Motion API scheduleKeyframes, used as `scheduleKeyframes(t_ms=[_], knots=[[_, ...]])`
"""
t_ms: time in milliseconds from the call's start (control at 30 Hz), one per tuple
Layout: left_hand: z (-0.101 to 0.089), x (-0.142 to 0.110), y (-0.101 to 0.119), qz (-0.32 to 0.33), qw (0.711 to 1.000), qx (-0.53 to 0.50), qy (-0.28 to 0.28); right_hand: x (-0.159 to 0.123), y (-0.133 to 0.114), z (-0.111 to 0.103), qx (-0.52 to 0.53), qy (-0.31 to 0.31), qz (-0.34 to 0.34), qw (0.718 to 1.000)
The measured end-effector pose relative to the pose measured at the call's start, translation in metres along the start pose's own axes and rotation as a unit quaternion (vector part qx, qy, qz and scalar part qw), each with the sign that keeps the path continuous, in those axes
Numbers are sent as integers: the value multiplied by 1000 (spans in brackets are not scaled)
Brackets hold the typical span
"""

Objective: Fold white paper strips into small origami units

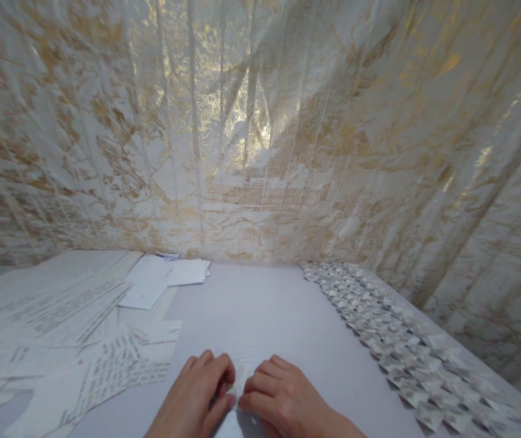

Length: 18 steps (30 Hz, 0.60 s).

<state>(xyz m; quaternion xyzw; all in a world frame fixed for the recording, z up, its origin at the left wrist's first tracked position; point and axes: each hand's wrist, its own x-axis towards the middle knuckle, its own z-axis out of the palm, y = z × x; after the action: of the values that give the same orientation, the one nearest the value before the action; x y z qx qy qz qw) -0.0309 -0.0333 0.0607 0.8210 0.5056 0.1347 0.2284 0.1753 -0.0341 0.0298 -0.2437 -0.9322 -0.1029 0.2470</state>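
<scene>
While the left hand (206, 389) and the right hand (283, 395) meet at the bottom centre of the frame, a thin whitish piece of paper (241, 377) sits in the narrow gap between them. Both hands are narrow, fingers curled inward and fingertips pinching the paper; its outline is hard to tell against the pale tabletop (251, 298). Printed sheets (105, 365) overlap loosely across the lower left, some turned at angles. Above them, left of centre, blank white slips (144, 283) lie near the far edge. Along the right side, small folded paper pieces (379, 328) stand close together in slanting rows, running from near mid-frame to the lower right. A white-and-gold patterned curtain (251, 121) fills the upper frame behind the tabletop.
</scene>
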Motion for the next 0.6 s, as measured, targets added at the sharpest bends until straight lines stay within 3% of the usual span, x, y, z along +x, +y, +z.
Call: scheduleKeyframes(t_ms=[100, 300, 600], knots=[[3, -2, 0, 6, 1000, -2, 10, 1, -1, -2, 5, -14, -6, 1000], [12, -5, -6, 79, 992, 36, 89, 1, -2, -3, 4, -61, 12, 998], [11, -5, -5, 64, 994, 21, 84, 5, -5, -6, -17, -85, -13, 996]])
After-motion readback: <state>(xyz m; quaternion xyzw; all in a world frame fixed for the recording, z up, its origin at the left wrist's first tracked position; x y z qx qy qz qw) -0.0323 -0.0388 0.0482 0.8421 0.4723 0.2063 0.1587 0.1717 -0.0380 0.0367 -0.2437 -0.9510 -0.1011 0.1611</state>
